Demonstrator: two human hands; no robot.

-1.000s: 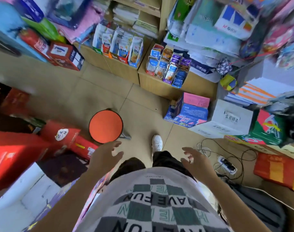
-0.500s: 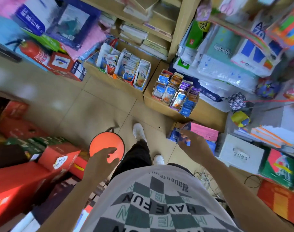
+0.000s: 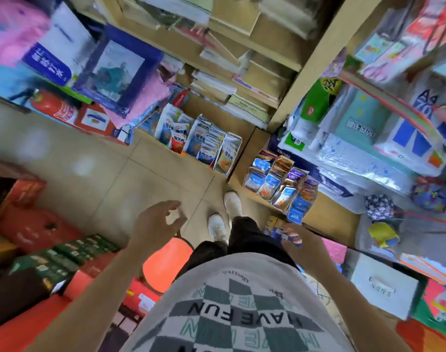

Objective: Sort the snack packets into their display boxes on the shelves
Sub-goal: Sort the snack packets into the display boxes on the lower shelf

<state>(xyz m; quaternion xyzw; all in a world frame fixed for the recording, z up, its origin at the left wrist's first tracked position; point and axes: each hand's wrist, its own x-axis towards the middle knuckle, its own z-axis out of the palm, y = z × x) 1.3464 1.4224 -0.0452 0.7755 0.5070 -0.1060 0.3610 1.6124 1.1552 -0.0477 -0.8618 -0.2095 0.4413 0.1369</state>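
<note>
Two groups of snack packets stand on the low wooden shelf ahead. White and blue packets [image 3: 204,141] fill display boxes on the left section. Smaller blue, orange and purple packets [image 3: 280,184] stand in a box on the right section. My left hand [image 3: 157,222] hangs over the floor in front of me, fingers loosely curled and holding nothing. My right hand [image 3: 300,243] is lower right, below the smaller packets, with relaxed fingers spread and nothing in it.
A round orange stool [image 3: 163,265] stands by my legs. Red and green cartons [image 3: 51,250] crowd the left floor. A red fire extinguisher [image 3: 51,105] lies at the left. A white box [image 3: 384,288] and a pink-topped blue box [image 3: 335,250] sit at the right. Stationery fills the upper shelves.
I have stepped closer to the shelf, so the packets are nearer and larger. My left hand rose off the stool side; my right hand dropped a little below the packets.
</note>
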